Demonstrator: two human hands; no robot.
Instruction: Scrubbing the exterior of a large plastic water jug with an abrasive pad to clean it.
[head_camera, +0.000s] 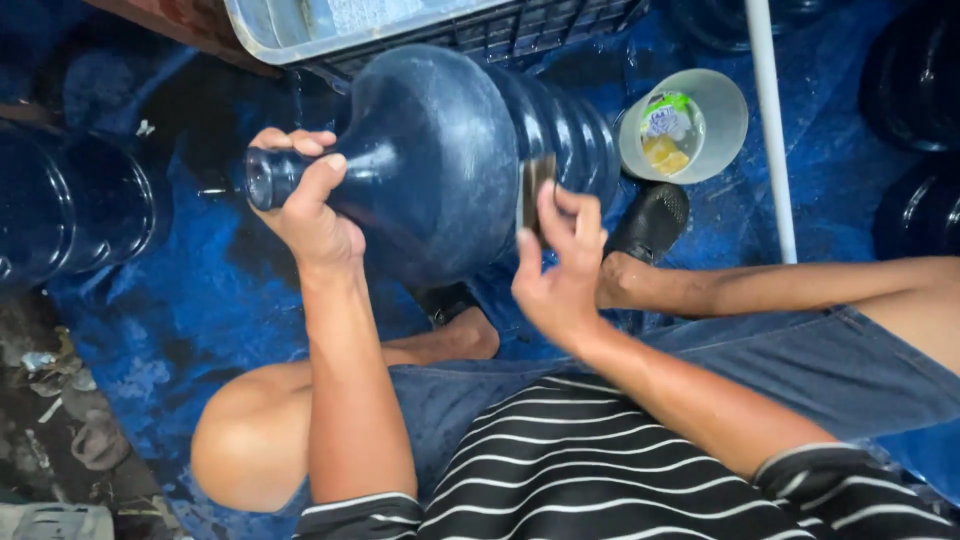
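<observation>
The large blue water jug (450, 160) lies on its side above the person's lap, its lower side hidden, so its support cannot be determined. Its long axis runs roughly left to right across the view, tilted slightly. The neck and open mouth point left; the ribbed body and base extend right, toward the black crate (500, 35) behind the jug.

Left hand (305, 205): fingers wrapped and closed around the jug's narrow neck, just behind the mouth. The neck is the only section slim enough for one hand to encircle, so this grip appears to steady the jug and keep it from rolling.

Right hand (555, 270): fingertips pinch a small flat dark pad (537, 188), held edge-on and pressed against the jug's shoulder, where the smooth dome meets the ribbed section. Holding the jug sideways appears to bring that curved wall within reach of this hand.

Surroundings, relative to the jug:
- To the right, just beyond the ribbed end, a pale plastic cup (720, 105) stands on the blue floor (850, 190), with a small packet and yellow pieces inside.
- Further right, a white pipe (772, 130) runs nearly vertically.
- To the left, another dark blue jug (70, 200) lies apart from it.
- Below the ribbed end, a foot in a black sandal (650, 220) rests on the floor.
- Below the jug, the person's bent knee and denim shorts (800, 370) are visible.
</observation>
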